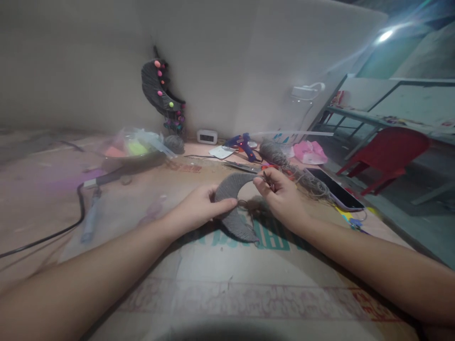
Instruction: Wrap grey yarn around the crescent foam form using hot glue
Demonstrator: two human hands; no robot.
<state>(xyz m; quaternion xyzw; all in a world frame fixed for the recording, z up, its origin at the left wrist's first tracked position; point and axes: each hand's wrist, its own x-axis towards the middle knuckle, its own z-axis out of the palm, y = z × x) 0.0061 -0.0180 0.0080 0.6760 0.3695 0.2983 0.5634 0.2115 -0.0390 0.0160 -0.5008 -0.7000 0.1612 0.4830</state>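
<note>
While the left hand [202, 201] clasps the gray crescent [231, 184] between thumb and fingers, over the printed cardboard [199, 289], the right hand [284, 194] has its fingers folded around a thin dark thing [267, 180] beside the upper tip; what this is, I cannot tell. If the left thumb relaxes, the crescent may turn, and its wrapping could slip from the narrow ends. Farther out, loose gray yarn [314, 183] lies near the phone [334, 188] and could tangle. Behind, the glue gun [243, 144] shows a red light; if hot, it might burn a careless hand.
</note>
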